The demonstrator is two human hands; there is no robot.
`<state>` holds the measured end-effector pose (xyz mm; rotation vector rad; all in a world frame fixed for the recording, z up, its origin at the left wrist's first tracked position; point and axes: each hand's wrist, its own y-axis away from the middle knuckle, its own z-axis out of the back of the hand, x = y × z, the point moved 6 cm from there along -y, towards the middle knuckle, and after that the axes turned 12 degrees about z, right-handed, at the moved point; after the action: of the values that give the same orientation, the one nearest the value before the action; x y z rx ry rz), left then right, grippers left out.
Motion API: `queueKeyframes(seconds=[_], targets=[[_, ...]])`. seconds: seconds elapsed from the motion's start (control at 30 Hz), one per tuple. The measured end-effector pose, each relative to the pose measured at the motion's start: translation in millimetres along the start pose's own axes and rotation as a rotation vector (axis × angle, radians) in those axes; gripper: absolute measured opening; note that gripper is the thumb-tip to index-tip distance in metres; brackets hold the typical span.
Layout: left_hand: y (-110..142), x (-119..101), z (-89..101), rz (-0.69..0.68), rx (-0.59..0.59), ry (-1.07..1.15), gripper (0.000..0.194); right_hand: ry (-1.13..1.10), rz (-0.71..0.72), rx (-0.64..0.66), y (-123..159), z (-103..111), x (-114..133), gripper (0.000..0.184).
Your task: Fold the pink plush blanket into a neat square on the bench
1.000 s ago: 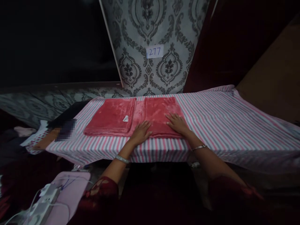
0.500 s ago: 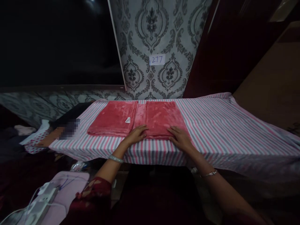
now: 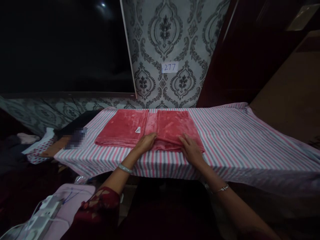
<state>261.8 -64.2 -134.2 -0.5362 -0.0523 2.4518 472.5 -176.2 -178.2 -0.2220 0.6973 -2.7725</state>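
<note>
A folded red plush cloth [image 3: 150,128] lies flat on the table with the pink, grey and white striped cover [image 3: 237,140]. A small white tag [image 3: 137,130] shows on its left half. My left hand [image 3: 145,142] grips the near edge of the cloth's right half, fingers curled on the fabric. My right hand [image 3: 191,150] sits at the same near edge further right, fingers closed on the cloth, and the edge bunches up slightly between the hands.
A paper label reading 277 [image 3: 170,67] hangs on the patterned wall [image 3: 165,36] behind the table. A dark object [image 3: 75,121] lies at the table's left end. A pink item with white cables [image 3: 57,206] is at lower left.
Both hands slid back from the top of the cloth's right half to its near edge and took hold of it. The edge has lifted and wrinkled a little.
</note>
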Motion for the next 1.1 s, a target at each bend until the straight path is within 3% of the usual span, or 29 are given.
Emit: queueKeyframes(seconds=[0.1,0.2,0.37,0.6,0.7,0.77,0.87,0.97,1.1], targets=[[9.4,-5.0,-3.8,-0.030,0.080,-0.072,0.032,0.000,0.039,-0.081,-2.4,-3.6,8.9,0.051],[14.9,-9.0,-6.6,-0.083,0.117,-0.107,0.032,-0.024,0.081,-0.067,-6.6,-9.7,17.0,0.040],[14.0,-7.7,-6.9,-0.070,0.052,-0.099,0.040,-0.061,0.050,-0.002,-9.5,-11.4,19.0,0.040],[23.6,0.9,-9.7,-0.050,0.019,-0.038,0.048,-0.166,0.073,-0.075,-5.2,-4.2,21.2,0.038],[15.4,-2.9,2.3,-0.054,0.066,0.009,0.040,-0.216,0.097,-0.087,-12.9,6.5,11.3,0.032],[1.8,-12.3,11.8,-0.029,0.056,-0.004,0.032,-0.182,0.034,-0.103,-24.9,16.8,-3.9,0.042],[-23.5,-34.6,16.0,0.008,-0.048,-0.053,0.041,-0.024,-0.116,-0.062,-45.8,24.8,-26.4,0.057],[-42.1,-49.8,-5.1,0.030,-0.057,-0.125,0.058,0.133,-0.227,0.068,-54.7,14.3,-36.5,0.059],[-48.7,-35.7,-43.8,0.164,0.084,-0.190,0.073,0.156,-0.247,0.238,-43.5,-16.2,-36.3,0.058]])
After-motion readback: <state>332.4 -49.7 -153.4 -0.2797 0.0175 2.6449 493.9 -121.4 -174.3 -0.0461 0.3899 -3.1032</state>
